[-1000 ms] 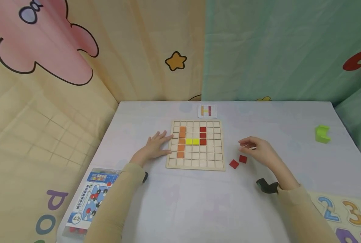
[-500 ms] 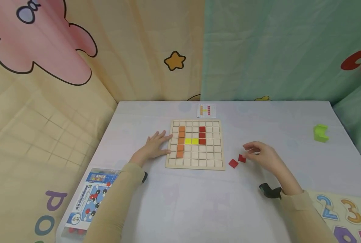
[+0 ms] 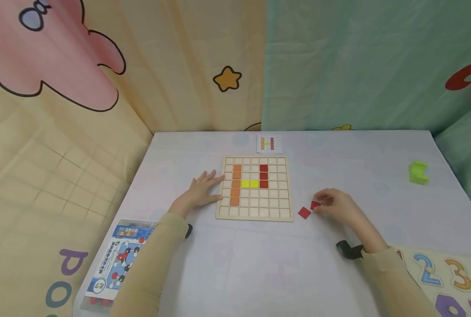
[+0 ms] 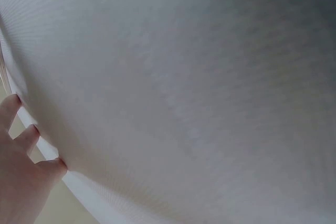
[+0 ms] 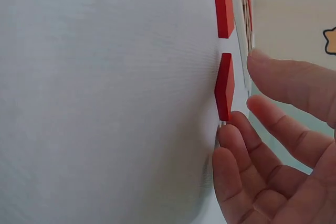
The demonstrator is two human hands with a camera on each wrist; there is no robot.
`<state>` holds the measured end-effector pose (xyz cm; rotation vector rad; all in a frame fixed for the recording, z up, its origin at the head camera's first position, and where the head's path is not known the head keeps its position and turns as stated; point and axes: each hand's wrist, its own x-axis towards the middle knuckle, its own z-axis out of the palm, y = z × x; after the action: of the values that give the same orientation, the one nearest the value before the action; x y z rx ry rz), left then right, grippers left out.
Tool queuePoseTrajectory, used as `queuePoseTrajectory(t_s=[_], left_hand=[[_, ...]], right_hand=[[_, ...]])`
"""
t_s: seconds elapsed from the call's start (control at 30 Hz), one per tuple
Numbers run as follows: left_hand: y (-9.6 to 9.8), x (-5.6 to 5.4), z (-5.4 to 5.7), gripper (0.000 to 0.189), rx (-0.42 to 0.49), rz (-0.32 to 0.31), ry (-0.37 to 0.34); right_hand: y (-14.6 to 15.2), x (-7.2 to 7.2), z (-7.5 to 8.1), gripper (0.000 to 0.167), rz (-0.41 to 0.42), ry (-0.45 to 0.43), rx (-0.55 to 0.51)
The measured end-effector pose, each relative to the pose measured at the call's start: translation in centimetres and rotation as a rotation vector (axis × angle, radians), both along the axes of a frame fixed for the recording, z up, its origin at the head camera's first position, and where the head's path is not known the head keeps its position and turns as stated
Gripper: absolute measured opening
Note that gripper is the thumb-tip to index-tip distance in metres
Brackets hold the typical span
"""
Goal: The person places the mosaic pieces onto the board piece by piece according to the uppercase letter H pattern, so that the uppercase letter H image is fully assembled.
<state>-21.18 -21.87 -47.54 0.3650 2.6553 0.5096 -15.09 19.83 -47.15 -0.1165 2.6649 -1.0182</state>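
A wooden grid board (image 3: 276,207) lies on the table, holding a column of orange tiles (image 3: 235,192), two yellow tiles (image 3: 250,184) and three red tiles (image 3: 264,176). My left hand (image 3: 198,192) rests with spread fingers at the board's left edge; in the left wrist view only part of that hand (image 4: 23,166) shows. Right of the board lie two loose red tiles, one nearer the board (image 3: 304,213) and one (image 3: 315,205) at my right fingertips. My right hand (image 3: 338,205) hovers over that farther tile. In the right wrist view its thumb and fingers stand apart beside the tile (image 5: 224,87).
A small pattern card (image 3: 269,144) lies behind the board. A lime-green piece (image 3: 418,173) stands at the far right. Front left is a boxed molecule set (image 3: 118,259); front right, a number puzzle board (image 3: 443,277). Curtains close off the back and sides.
My right hand first drew back slightly to the right, then came down and left to the farther red tile. My left hand stays at the board's edge.
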Motion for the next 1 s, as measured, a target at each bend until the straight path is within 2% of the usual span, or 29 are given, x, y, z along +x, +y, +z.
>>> queuePoseTrajectory(t_s=[0.33, 0.5, 0.77, 1.0], left_hand=[[-0.3, -0.2, -0.3, 0.078, 0.011, 0.000, 0.004], [-0.3, -0.1, -0.3, 0.078, 0.004, -0.011, 0.008], [-0.1, -0.2, -0.4, 0.078, -0.016, -0.004, 0.001], [-0.2, 0.2, -0.1, 0.078, 0.013, 0.000, -0.001]], right_hand=[[-0.7, -0.4, -0.5, 0.031, 0.052, 0.051, 0.123], [-0.7, -0.5, -0.5, 0.028, 0.049, 0.034, 0.141], [-0.6, -1.0, 0.2, 0.019, 0.028, 0.012, 0.079], [-3.4, -2.3, 2.2, 0.023, -0.048, 0.002, -0.048]])
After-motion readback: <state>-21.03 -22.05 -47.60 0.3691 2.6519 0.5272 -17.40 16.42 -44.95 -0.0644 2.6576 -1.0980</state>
